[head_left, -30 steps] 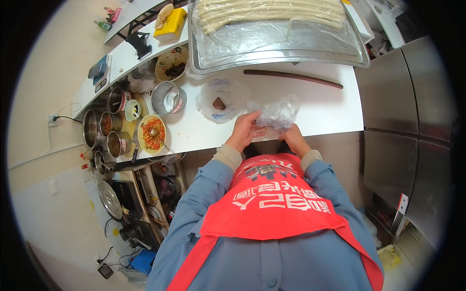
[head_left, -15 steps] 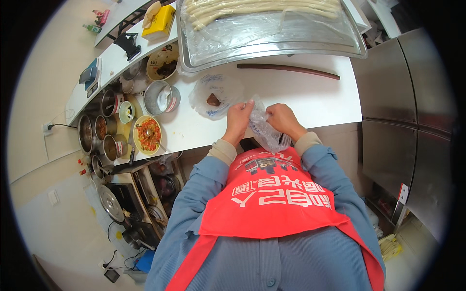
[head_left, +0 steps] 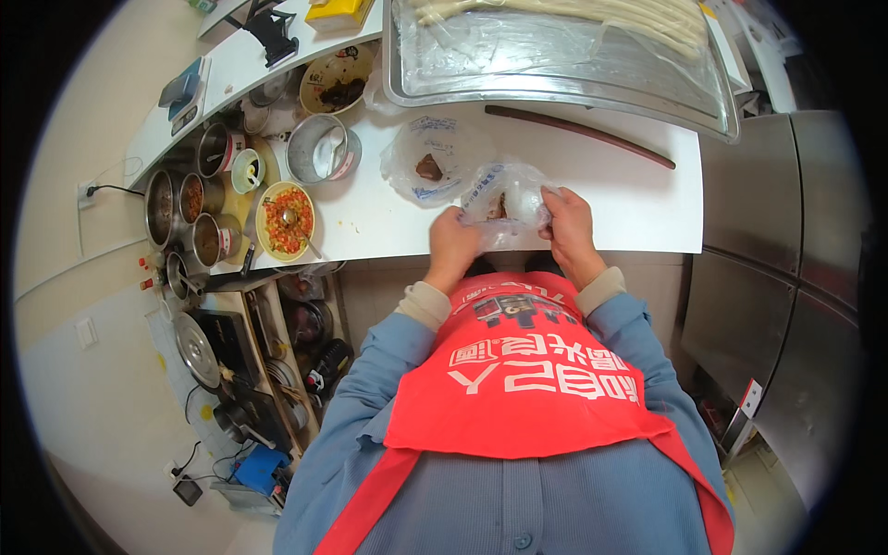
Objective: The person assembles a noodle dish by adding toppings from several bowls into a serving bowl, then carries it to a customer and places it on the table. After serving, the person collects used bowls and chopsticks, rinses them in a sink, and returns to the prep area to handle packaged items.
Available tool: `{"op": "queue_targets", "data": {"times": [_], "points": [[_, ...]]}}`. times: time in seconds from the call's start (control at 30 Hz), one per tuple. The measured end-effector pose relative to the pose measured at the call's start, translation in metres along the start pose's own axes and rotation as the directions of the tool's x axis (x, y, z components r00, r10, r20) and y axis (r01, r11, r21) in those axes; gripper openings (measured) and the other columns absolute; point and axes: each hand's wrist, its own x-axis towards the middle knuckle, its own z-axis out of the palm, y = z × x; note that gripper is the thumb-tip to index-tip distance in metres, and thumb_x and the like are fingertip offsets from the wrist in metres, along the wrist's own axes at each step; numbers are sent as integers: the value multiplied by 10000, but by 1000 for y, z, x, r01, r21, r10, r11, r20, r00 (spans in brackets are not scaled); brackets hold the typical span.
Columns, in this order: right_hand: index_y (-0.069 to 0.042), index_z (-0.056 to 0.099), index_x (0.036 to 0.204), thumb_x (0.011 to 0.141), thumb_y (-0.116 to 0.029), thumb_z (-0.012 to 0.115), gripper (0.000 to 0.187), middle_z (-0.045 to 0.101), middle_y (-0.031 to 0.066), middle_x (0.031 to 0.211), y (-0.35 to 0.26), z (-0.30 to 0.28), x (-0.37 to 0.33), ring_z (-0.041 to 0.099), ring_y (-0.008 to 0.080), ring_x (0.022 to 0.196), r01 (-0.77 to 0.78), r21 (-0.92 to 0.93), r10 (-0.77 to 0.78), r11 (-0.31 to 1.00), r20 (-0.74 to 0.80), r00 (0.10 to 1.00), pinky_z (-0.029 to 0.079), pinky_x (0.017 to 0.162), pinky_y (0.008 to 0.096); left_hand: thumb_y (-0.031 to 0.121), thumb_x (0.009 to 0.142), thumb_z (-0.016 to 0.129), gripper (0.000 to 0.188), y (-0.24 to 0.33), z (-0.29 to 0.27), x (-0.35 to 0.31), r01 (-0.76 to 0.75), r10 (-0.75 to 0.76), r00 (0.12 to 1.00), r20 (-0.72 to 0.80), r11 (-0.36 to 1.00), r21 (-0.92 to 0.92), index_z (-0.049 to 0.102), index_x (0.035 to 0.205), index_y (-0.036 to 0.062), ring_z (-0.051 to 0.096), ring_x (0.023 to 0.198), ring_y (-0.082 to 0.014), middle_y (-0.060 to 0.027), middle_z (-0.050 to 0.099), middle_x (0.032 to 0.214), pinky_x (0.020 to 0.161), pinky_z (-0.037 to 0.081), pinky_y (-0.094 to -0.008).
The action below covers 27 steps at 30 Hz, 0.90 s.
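A clear plastic bag [head_left: 518,191] with blue print lies at the table's front edge, its mouth spread apart between my hands. Inside it a small brown piece of food shows. My left hand [head_left: 453,242] grips the bag's near left side with curled fingers. On the other side, my right hand [head_left: 571,228] pinches the bag's right edge. Just beyond and to the left, a second clear bag [head_left: 407,157] rests flat on the table, with a brown lump [head_left: 428,167] in or on it; I cannot tell which.
A large metal tray [head_left: 555,83] with long dough strips [head_left: 592,18] under plastic film stands at the back. A dark rolling stick [head_left: 583,134] lies before it. Leftward are a metal pot [head_left: 323,153], a bowl of chopped peppers [head_left: 286,222] and several smaller pots. Steel cabinets [head_left: 754,185] stand right.
The bag has moved from over the table's front edge onto the tabletop. My hands have drawn it wider, the right moving rightward, and its brown contents now show. The whole view has shifted slightly.
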Motion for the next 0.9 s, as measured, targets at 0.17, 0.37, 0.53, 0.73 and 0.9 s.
{"op": "queue_targets", "data": {"times": [0.17, 0.37, 0.53, 0.73, 0.9], "points": [[-38, 613, 801, 925, -128, 639, 155, 516, -13, 618, -9, -16, -15, 413, 66, 468, 77, -195, -91, 978, -63, 994, 302, 397, 250, -38, 814, 615, 97, -26, -37, 11, 196, -152, 980, 125, 797, -571, 645, 904, -20, 660, 750, -172, -76, 674, 875, 629, 525, -288], [-47, 607, 783, 920, -130, 642, 164, 517, -36, 621, -45, -10, -58, 426, 48, 502, 205, -286, -197, 936, 57, 979, 301, 426, 243, 23, 884, 616, 35, 21, -76, -8, 124, -94, 992, 81, 683, -720, 634, 897, -5, 595, 700, -87, -22, 655, 838, 663, 499, -238], [-4, 628, 840, 926, -143, 616, 163, 593, -12, 716, -121, -5, -125, 494, 45, 620, 314, -159, -263, 936, 278, 924, 355, 538, 224, 106, 943, 621, 99, 92, -142, -60, -130, 197, 980, -5, 629, -766, 609, 899, 19, 610, 652, -132, -59, 629, 828, 563, 538, -282], [76, 651, 1010, 837, -316, 701, 431, 670, 98, 855, -177, -14, -203, 627, 164, 748, 588, -137, -493, 797, 415, 765, 486, 640, 302, 97, 909, 617, 163, 157, -217, -119, -498, 612, 774, -166, 424, -757, 546, 800, -2, 568, 635, -133, -128, 641, 753, 564, 434, -253], [74, 650, 1031, 821, -333, 716, 463, 677, 117, 882, -192, -16, -208, 640, 189, 763, 686, -149, -478, 713, 612, 630, 495, 654, 315, 165, 899, 644, 213, 174, -234, -145, -553, 616, 762, -201, 457, -697, 567, 838, -24, 582, 647, -144, -146, 655, 782, 581, 452, -269]]}}
